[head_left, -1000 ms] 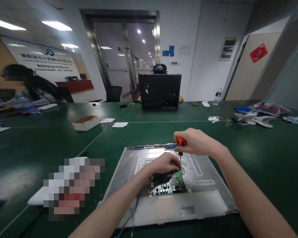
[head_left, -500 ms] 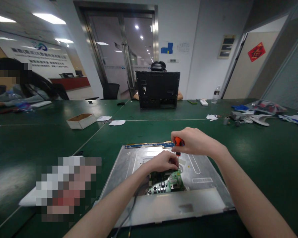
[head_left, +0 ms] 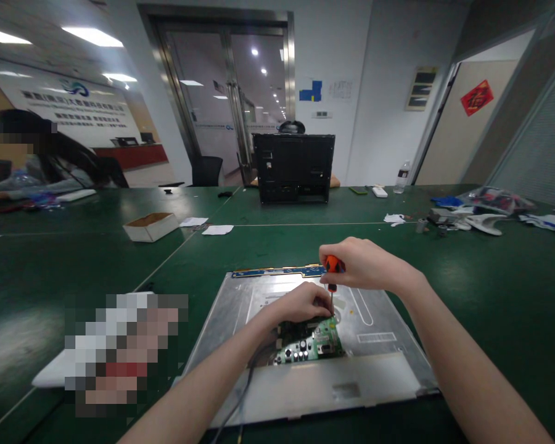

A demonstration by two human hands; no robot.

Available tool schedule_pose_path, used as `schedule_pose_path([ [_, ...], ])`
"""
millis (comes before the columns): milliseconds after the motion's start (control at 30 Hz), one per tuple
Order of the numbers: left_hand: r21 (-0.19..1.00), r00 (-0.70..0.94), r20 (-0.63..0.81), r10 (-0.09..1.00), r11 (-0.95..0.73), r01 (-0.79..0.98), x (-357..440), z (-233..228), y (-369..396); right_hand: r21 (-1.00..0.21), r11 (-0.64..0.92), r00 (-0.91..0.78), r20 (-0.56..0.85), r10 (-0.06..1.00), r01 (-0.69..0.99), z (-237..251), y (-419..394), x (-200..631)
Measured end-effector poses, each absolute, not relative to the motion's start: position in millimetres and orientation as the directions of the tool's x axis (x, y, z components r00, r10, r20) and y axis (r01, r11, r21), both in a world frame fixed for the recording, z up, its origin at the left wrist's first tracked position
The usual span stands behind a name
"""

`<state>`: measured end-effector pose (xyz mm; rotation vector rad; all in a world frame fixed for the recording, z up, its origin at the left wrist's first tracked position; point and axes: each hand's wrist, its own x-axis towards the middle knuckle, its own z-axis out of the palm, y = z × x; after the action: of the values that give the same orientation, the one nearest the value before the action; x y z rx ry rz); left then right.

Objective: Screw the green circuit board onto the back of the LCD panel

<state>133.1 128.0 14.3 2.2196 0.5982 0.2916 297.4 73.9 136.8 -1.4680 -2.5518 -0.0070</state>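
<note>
The right hand (head_left: pixel 361 265) grips the orange handle of a screwdriver (head_left: pixel 333 271), held upright with its tip down on the far right corner of a green circuit board (head_left: pixel 312 342). The left hand (head_left: pixel 305 302) rests on the board's far edge, fingers (head_left: pixel 326 303) pinched beside the shaft. The board sits on a metal monitor back panel (head_left: pixel 383 357) lying flat on the green bench (head_left: pixel 490 277). At ten o'clock lies an open cardboard box (head_left: pixel 151 226); at twelve o'clock stands a black monitor housing (head_left: pixel 293 168), and a water bottle (head_left: pixel 401 177) at one o'clock.
</note>
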Motion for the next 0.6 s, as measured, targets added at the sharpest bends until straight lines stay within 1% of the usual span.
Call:
schedule_pose_path([
  [133,0.754,0.857,0.024,0.514,-0.573,0.323,132.5,15.6,127.4,-0.102,0.501,-0.484,0.149,0.862,0.860,136.0,74.8,297.8],
  [600,0.753,0.846,0.026,0.533,-0.567,0.334,131.0,17.6,128.0,-0.120,0.512,-0.496,0.144,0.857,0.851,136.5,76.4,298.9],
])
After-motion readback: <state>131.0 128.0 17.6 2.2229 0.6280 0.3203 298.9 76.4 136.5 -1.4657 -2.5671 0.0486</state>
